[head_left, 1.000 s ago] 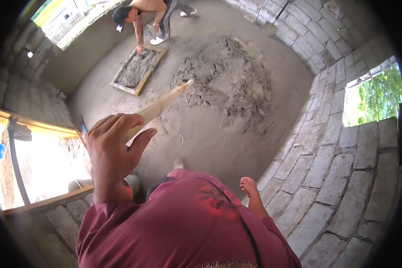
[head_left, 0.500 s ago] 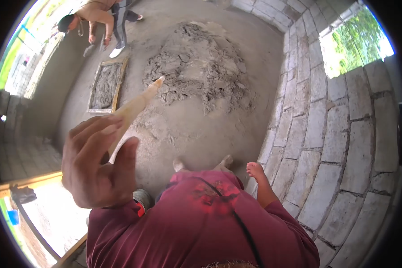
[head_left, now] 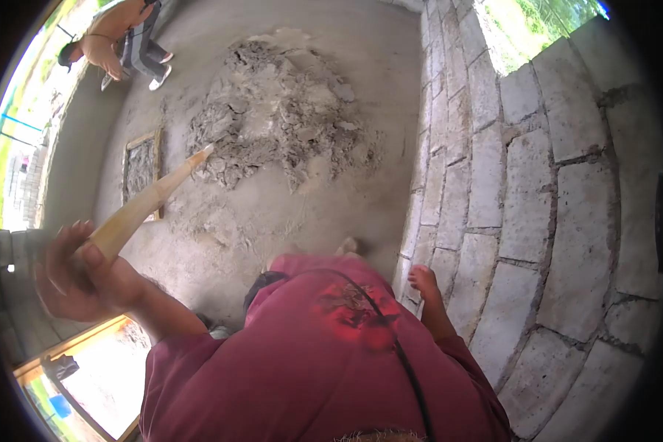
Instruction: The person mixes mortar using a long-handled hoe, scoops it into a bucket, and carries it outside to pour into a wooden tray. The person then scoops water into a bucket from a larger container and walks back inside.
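My left hand (head_left: 88, 276), at the lower left, is wrapped round a pale tapered wooden pole (head_left: 144, 206). The pole's far tip overlaps the edge of a heap of wet grey mortar (head_left: 272, 110) in the view. My right hand (head_left: 421, 280) hangs beside my body near the block wall, its fingers curled and nothing visible in them. Left of the heap, a rectangular wooden frame (head_left: 158, 158) lies on the floor with grey mortar inside; the pole partly crosses it.
A co-worker (head_left: 118, 33) bends at the upper left beside a window opening. Concrete block wall (head_left: 523, 221) runs along the right, with another opening above. At the lower left is a wood-edged opening (head_left: 74, 342). The floor (head_left: 331, 214) is smooth and grey.
The view has swung to the right. My left hand has moved left and lower with the pole. The co-worker's hand has left the wooden frame, and that person has moved farther from it.
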`<action>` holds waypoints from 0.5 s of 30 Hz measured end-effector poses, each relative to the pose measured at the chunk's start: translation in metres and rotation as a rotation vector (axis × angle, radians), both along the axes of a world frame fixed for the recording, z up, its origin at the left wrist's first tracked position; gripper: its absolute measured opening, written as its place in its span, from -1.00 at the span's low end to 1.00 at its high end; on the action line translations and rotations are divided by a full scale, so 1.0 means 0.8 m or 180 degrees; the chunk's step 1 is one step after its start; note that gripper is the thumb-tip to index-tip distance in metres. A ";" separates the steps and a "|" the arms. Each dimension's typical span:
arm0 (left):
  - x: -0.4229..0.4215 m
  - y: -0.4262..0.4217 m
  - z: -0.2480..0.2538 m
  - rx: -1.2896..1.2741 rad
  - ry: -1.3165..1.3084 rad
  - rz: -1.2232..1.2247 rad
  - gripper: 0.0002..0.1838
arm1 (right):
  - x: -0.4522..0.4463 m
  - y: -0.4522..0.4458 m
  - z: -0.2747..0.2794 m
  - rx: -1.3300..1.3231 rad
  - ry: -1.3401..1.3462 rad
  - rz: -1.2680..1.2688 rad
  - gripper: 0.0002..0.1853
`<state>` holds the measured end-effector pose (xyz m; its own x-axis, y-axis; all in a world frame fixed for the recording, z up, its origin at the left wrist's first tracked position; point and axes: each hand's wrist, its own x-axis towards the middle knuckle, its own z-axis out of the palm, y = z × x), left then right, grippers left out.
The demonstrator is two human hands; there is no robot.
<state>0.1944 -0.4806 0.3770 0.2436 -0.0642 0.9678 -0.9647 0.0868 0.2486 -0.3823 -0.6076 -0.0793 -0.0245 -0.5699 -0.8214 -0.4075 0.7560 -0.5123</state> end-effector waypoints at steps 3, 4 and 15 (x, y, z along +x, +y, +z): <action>-0.031 -0.066 -0.003 0.0086 -0.0126 0.0025 -0.49 | -0.002 -0.101 0.007 -0.0355 -0.0050 0.0282 -0.69; -0.039 -0.088 -0.006 0.0181 -0.0105 -0.0028 -0.49 | 0.007 -0.141 0.015 -0.0544 -0.0100 0.0379 -0.68; 0.002 -0.287 -0.058 0.1488 -0.0092 0.0342 -0.53 | 0.183 -0.482 0.181 -0.1694 -0.0905 0.0919 -0.61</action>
